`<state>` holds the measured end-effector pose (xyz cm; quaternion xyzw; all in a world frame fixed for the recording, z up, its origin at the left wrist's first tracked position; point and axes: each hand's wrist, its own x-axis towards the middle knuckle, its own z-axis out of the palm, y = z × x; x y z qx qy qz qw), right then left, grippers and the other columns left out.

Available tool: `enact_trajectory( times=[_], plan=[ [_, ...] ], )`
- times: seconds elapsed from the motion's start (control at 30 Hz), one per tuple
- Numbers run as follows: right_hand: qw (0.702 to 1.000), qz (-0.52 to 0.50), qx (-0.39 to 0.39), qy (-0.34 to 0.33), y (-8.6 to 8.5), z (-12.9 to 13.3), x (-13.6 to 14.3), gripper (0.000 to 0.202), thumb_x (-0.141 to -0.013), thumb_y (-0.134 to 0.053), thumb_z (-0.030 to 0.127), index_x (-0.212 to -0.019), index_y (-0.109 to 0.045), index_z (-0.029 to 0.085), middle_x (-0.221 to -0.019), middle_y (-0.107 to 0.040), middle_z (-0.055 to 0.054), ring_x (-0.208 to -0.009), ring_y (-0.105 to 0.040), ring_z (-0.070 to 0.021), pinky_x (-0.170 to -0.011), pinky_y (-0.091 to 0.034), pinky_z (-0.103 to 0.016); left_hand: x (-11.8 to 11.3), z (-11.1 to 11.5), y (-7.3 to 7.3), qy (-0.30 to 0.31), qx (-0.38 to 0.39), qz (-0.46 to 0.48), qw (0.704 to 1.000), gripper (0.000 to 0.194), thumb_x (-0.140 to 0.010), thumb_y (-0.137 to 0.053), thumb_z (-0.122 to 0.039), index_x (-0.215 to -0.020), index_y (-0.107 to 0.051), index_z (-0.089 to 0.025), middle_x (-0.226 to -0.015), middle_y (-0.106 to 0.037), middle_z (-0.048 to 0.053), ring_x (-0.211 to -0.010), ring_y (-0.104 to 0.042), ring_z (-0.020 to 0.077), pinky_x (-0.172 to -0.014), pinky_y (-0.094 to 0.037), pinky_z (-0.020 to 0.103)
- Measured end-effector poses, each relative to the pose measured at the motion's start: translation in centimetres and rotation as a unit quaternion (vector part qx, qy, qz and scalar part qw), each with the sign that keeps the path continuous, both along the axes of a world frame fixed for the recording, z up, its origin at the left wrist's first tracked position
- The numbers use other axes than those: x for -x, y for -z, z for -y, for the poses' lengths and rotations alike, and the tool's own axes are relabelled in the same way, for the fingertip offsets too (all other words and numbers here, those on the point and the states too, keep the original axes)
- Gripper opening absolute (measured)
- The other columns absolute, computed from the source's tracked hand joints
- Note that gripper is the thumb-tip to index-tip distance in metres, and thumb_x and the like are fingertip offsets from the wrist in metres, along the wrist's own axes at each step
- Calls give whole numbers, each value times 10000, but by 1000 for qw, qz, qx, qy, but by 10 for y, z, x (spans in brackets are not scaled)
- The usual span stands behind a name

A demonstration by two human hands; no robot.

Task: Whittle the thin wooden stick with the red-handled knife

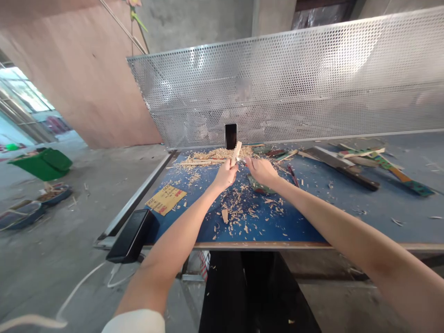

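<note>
My left hand (226,175) is closed round a short pale wooden piece (237,151), which tilts up and away over the blue tabletop (208,226). Close on its right, my right hand (261,171) is closed too, with fingers wrapped round something mostly hidden; a small light tip shows between the hands. Curled wood shavings (239,208) lie scattered below and around both hands. A dark phone (231,136) stands upright just behind the wooden piece, against the perforated metal screen (277,92).
Yellow sandpaper (166,200) lies left of my hands, with a black box (130,236) at the table's left corner. To the right are a handsaw (342,167) and a patterned strip (398,175). A green bin (43,163) stands on the floor at left.
</note>
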<state>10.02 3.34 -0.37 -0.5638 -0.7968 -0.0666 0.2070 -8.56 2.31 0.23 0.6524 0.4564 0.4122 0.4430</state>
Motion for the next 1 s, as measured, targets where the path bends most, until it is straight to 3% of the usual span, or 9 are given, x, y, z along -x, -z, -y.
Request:
enact_trajectory(
  times=[0.17,0.27,0.37,0.5,0.67,0.8,1.0],
  plan=[
    [999,33,-20,28,0,-2,-4,609,-1085,-143,387,-1156,-695,142,-881,-750,-145,-751,-662,-238,-660,-349,-318,-10,16,-7,22,41,70,996,156,-994,-542,-276,-921,-408,-247,-546,-335,-105,-358,-275,56,-409,-175,237],
    [999,41,-18,24,0,-1,-9,540,-1069,-197,339,-1218,-672,130,-886,-746,-146,-757,-656,-236,-653,-343,-314,-13,22,-11,39,41,90,994,113,-998,-535,-259,-939,-440,-242,-555,-329,-98,-364,-272,53,-396,-180,233],
    [999,24,-10,33,-1,-1,-10,566,-1066,-184,342,-1152,-698,122,-870,-740,-158,-748,-646,-228,-647,-344,-314,-16,22,-10,49,54,118,990,85,-991,-545,-251,-953,-470,-236,-569,-329,-95,-371,-248,44,-388,-165,225],
    [999,17,-11,43,0,0,-10,575,-1070,-197,357,-1124,-719,122,-858,-728,-153,-755,-638,-217,-667,-357,-305,-18,21,-6,62,92,157,981,207,-972,-598,-326,-913,-419,-242,-562,-288,-112,-357,-212,37,-381,-123,210],
    [998,52,0,27,-2,-3,-14,509,-1065,-244,318,-1168,-707,133,-899,-744,-150,-781,-662,-236,-697,-382,-311,-18,25,-5,92,150,199,964,287,-962,-610,-385,-904,-361,-254,-544,-244,-128,-337,-206,39,-383,-104,186],
    [997,64,-9,45,-4,-5,-15,513,-1072,-272,349,-1085,-739,136,-933,-760,-164,-836,-694,-259,-729,-411,-314,-17,27,-7,96,175,199,959,287,-955,-613,-382,-907,-359,-258,-529,-231,-130,-334,-197,43,-386,-99,174],
    [997,28,-10,64,-3,-8,-12,571,-1083,-263,396,-1028,-768,135,-930,-760,-168,-840,-701,-249,-748,-430,-312,-27,29,-4,29,145,163,976,279,-969,-596,-377,-907,-353,-255,-546,-262,-125,-342,-210,34,-394,-117,171]
  ],
)
